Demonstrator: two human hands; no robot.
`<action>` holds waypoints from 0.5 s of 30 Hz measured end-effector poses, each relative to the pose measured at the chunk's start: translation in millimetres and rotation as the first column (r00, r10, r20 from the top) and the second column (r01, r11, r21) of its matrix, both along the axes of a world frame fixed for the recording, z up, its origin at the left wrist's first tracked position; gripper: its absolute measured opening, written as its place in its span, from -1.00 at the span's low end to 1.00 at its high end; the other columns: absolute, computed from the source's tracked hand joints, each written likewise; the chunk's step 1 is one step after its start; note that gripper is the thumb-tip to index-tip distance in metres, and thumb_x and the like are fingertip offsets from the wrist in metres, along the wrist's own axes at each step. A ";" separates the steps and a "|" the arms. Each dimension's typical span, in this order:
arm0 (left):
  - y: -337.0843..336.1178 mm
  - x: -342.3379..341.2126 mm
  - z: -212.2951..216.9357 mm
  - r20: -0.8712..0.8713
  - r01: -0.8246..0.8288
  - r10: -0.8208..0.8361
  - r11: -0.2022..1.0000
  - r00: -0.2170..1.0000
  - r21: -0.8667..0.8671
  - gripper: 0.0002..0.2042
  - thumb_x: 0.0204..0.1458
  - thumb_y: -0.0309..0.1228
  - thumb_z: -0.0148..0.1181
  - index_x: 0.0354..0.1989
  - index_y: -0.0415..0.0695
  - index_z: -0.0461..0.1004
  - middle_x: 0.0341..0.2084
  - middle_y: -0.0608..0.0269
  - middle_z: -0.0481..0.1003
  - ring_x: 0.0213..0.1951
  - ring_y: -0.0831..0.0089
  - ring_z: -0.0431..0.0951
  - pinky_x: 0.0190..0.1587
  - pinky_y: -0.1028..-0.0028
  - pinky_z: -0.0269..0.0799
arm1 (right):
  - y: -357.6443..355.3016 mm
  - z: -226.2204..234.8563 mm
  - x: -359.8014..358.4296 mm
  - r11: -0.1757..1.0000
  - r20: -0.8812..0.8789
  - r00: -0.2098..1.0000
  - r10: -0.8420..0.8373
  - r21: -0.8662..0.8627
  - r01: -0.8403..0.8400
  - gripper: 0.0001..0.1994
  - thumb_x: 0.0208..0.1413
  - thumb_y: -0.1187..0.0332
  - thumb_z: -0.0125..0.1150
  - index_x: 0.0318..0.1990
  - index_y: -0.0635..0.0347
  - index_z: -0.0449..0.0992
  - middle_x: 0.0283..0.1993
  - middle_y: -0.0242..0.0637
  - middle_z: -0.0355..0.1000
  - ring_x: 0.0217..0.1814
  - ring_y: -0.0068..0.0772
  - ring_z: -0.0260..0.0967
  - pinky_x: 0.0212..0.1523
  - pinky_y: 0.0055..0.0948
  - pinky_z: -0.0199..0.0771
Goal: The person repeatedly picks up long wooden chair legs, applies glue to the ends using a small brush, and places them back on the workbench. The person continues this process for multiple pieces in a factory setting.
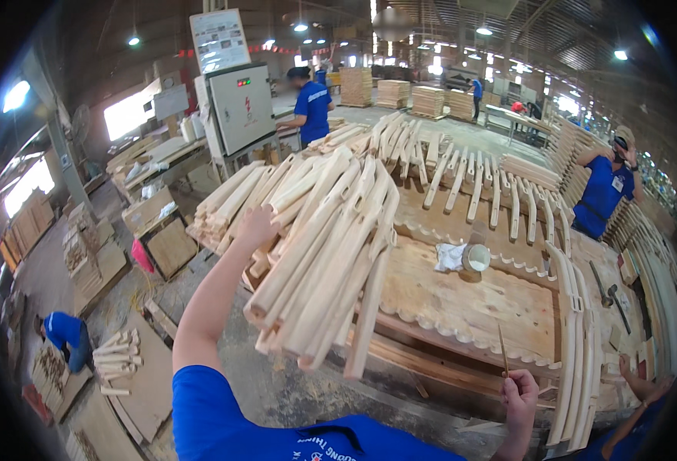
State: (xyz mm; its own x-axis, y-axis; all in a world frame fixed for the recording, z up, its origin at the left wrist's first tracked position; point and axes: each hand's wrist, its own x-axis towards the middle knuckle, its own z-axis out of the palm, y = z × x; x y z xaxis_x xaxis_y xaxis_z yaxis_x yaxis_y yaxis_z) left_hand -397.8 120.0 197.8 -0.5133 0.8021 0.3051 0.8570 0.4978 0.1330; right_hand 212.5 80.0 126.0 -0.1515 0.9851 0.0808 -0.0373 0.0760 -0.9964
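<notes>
Pale wood fills the middle of the view: a heaped pile of long shaped pieces (331, 253), many with slots near their far ends, the nearest ones fanned out over the desk's edge. The left hand (257, 227) reaches up to the pile's left side, its fingers spread against the wood; whether they grip a piece I cannot tell. From those fingers the largest bundle lies at three to four o'clock, just beside them, and more pieces stretch away at eleven o'clock.

The right hand (519, 393) is near the lower edge, fingers pinched around the lower end of a thin stick (503, 349). The stick rises out of the fingertips, its free end pointing between eleven and twelve o'clock, apart from the desk (461, 303) in the picture.

From the right hand, a round pot (476, 259) with whitish contents stands at eleven o'clock, a crumpled white cloth (450, 257) just beside it. At twelve o'clock, well beyond, slotted wooden legs (474, 188) lie in a row. Long curved strips (572, 338) run side by side between one and two o'clock, nearer to the hand. A co-worker in blue (603, 192) is at one o'clock, well apart; another in blue (66, 338) crouches at eight o'clock from the left hand.
</notes>
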 end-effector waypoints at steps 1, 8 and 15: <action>12.4 -12.9 -5.1 -0.062 -0.037 0.035 0.999 0.997 -0.038 -0.54 -0.08 -0.22 0.07 0.01 -0.13 0.28 -0.06 -0.01 0.37 0.03 0.07 0.32 0.02 0.18 0.30 | -1.9 0.9 -8.1 1.000 0.028 1.000 -0.007 -0.002 0.007 -0.94 0.11 0.45 0.05 -0.29 0.22 0.37 -0.56 -0.50 0.28 -0.60 -0.80 0.11 -0.63 -0.78 0.05; 106.6 -65.9 -22.5 -0.045 -0.136 0.133 0.987 0.990 -0.084 -0.55 -0.09 -0.27 0.08 0.01 -0.11 0.26 -0.03 0.05 0.37 0.03 0.15 0.37 0.01 0.21 0.34 | -23.3 -12.8 -22.8 0.975 0.123 0.968 -0.219 0.066 0.212 -0.95 0.12 0.43 0.05 -0.31 0.19 0.35 -0.61 -0.51 0.23 -0.66 -0.78 0.07 -0.67 -0.76 0.02; 142.7 -82.3 3.3 -0.163 -0.196 0.192 0.981 0.968 -0.009 -0.57 -0.08 -0.17 0.12 -0.07 -0.16 0.37 -0.16 -0.02 0.48 -0.08 0.20 0.49 -0.08 0.29 0.42 | -37.3 -14.2 -19.0 0.942 0.095 0.937 -0.335 0.045 0.332 -0.94 0.08 0.46 0.06 -0.31 0.23 0.36 -0.59 -0.50 0.25 -0.62 -0.76 0.10 -0.64 -0.73 0.06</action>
